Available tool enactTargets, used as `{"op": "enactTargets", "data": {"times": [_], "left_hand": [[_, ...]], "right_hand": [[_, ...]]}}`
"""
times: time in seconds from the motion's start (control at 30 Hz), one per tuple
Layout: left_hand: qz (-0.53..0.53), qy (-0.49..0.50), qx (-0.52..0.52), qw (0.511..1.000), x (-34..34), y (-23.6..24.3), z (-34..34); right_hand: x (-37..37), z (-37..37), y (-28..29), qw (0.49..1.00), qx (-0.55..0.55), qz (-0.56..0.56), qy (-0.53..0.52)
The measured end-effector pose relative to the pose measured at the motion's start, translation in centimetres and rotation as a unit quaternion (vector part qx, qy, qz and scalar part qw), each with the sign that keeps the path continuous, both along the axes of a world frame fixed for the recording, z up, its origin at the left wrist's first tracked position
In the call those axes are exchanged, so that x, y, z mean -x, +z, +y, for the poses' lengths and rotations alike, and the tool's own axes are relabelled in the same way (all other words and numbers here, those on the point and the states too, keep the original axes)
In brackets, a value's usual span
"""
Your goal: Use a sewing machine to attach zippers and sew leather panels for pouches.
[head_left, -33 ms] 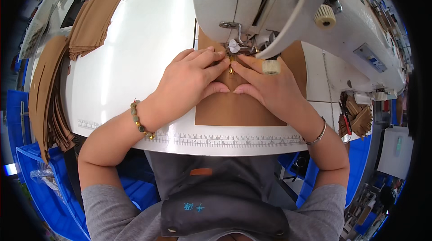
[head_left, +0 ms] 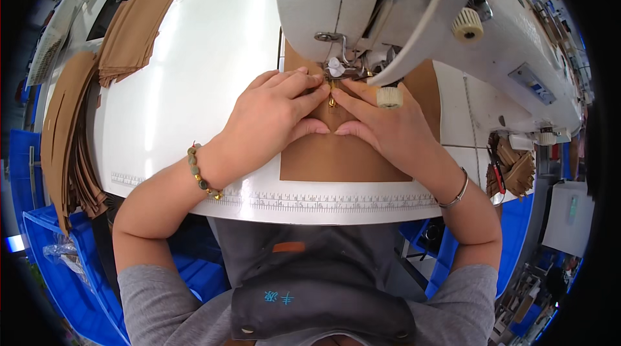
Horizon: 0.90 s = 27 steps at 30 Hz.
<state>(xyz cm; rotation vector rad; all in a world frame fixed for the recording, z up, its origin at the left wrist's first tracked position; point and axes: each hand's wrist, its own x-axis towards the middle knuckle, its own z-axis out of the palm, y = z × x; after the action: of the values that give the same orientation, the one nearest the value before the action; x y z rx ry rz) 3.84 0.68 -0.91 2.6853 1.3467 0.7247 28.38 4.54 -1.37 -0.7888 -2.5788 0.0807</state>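
Observation:
A brown fabric panel (head_left: 346, 162) lies flat under the presser foot (head_left: 335, 74) of a white sewing machine (head_left: 517, 55). On the panel's left half rests my left hand (head_left: 278, 110), its fingers stretched toward the foot and its thumb apart. My right hand (head_left: 391, 119) lies flat on the other side, partly behind a cream knob (head_left: 389, 97). Both thumbs point inward, their tips close together. Between the index fingers shows a narrow gold zipper pull (head_left: 332, 100), just in front of the foot. The needle point is too small to make out.
Brown fabric pieces are stacked at the back left (head_left: 139, 29), and more hang over the left edge (head_left: 65, 132). A ruler strip (head_left: 310, 202) runs along the table's front. Right of my arm sit brown scraps (head_left: 517, 168) and a red-handled tool (head_left: 498, 178). Blue bins (head_left: 71, 268) stand below.
Inside the machine head's slot, a metal part has shifted into view. My hands and the fabric panel show no clear movement.

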Motion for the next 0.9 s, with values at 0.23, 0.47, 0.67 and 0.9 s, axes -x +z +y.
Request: {"op": "enactTargets", "data": {"times": [0.23,0.47,0.67,0.9], "left_hand": [[-0.004,0.005,0.007,1.000,0.1,-0.2,-0.2],[-0.010,-0.004,0.031,0.999,-0.4,0.4,-2.1],[0.009,-0.007,0.016,1.000,-0.4,0.5,-2.1],[-0.011,0.000,-0.013,1.000,-0.3,0.1,-0.5]], "right_hand": [[-0.3,0.0,-0.1,0.999,0.034,0.017,0.001],[-0.3,-1.3,0.4,1.000,0.007,-0.016,-0.013],[-0.3,-2.0,0.4,0.999,0.016,-0.033,-0.024],[-0.3,-0.5,0.8,0.997,0.052,-0.042,-0.025]]}}
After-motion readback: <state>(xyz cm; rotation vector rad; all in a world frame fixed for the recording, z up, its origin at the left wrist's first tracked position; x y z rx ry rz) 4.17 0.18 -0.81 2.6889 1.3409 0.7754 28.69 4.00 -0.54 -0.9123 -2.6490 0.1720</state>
